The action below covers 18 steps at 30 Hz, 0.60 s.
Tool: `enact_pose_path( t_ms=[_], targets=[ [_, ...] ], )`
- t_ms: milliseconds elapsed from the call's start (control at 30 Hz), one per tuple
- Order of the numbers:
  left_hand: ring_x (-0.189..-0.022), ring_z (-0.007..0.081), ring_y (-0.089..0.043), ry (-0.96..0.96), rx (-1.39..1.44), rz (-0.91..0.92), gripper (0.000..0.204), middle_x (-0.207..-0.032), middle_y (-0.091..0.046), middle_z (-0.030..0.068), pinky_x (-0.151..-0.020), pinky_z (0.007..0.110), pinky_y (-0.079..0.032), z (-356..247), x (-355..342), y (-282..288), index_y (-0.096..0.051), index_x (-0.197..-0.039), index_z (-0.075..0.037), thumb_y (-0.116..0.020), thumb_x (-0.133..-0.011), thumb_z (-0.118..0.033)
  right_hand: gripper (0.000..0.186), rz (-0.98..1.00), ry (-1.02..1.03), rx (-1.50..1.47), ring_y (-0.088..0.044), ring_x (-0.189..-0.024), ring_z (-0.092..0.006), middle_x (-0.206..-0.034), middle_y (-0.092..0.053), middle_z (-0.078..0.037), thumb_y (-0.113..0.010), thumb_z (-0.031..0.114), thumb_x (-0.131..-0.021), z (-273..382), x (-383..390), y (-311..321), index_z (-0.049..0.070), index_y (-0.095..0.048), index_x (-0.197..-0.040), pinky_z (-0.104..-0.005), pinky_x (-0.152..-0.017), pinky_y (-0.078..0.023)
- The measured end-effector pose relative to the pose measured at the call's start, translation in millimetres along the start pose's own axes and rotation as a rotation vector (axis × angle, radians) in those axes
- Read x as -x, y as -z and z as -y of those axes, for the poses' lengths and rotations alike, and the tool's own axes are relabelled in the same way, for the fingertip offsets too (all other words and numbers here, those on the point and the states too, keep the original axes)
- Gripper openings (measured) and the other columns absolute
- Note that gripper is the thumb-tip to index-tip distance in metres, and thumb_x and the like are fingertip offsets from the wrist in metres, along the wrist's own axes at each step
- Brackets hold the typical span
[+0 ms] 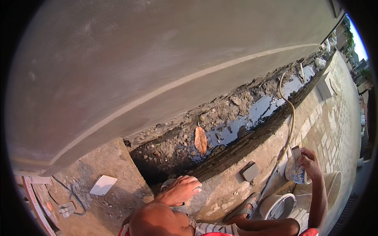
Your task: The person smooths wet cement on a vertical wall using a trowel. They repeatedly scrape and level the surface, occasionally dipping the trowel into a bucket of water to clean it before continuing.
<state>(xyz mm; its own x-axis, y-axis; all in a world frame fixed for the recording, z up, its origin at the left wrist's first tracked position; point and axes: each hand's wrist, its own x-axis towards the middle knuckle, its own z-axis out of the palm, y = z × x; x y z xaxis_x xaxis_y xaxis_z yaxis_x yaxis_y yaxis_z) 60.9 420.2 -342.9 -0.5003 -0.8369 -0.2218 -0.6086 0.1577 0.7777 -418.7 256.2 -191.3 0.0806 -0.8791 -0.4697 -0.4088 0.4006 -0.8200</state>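
Note:
My right hand [310, 164] is closed on a flat, greyish rectangular piece [296, 153], whose exact kind I cannot make out. It is held over a small white tub with a blue marking [296, 175], which stands on the paving. At the ditch's near edge, my left hand [180, 191] hangs loosely by my bent leg, fingers stretched out and nothing visible in them. Beneath that hand a grey edge partly shows. A sandal [250, 202] is on my right foot, beside the tub and hose.
A smooth plastered wall [157, 51] rises beyond a muddy ditch with dark water [232, 131] and a brown leaf [200, 140]. Along the ledge lie a small grey block [249, 172] and a hose [291, 118]. A white bucket [271, 205] stands near my leg; a white tile [103, 185] lies left.

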Motion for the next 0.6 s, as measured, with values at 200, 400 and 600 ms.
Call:
enact_pose_path(
  t_ms=[200, 400, 600],
  targets=[
    [-0.111, 0.0323, -0.061, 0.039, 0.067, -0.097, 0.030, -0.117, -0.066, 0.0123, -0.098, 0.042, -0.047, -2, 6, 16, -0.067, -0.119, -0.006, -0.065, -0.095, -0.023, 0.029, 0.372, 0.062, -0.242, -0.058, -0.075, -0.0037, -0.089, -0.065, 0.002, -0.069, 0.025, -0.097, 18, -88, -147, 0.003, -0.064, -0.114, -0.0225, -0.065, -0.049],
    [-0.110, 0.0319, -0.061, 0.092, 0.060, -0.193, 0.032, -0.116, -0.066, 0.0117, -0.097, 0.043, -0.048, 7, 25, 28, -0.066, -0.121, -0.007, -0.067, -0.094, -0.024, 0.028, 0.254, 0.452, 0.732, -0.064, -0.094, -0.0466, -0.101, -0.065, -0.028, -0.059, 0.012, -0.090, 14, -122, -250, -0.004, -0.061, -0.113, -0.0477, -0.084, -0.052],
    [-0.109, 0.0322, -0.061, 0.129, 0.057, -0.169, 0.034, -0.115, -0.066, 0.0112, -0.095, 0.044, -0.049, 22, 36, 29, -0.065, -0.122, -0.007, -0.068, -0.093, -0.024, 0.033, -0.450, 0.752, 0.527, -0.068, -0.093, -0.0387, -0.104, -0.068, -0.024, -0.061, 0.014, -0.091, 139, -157, -228, -0.004, -0.063, -0.118, -0.0428, -0.084, -0.053]
  ],
)
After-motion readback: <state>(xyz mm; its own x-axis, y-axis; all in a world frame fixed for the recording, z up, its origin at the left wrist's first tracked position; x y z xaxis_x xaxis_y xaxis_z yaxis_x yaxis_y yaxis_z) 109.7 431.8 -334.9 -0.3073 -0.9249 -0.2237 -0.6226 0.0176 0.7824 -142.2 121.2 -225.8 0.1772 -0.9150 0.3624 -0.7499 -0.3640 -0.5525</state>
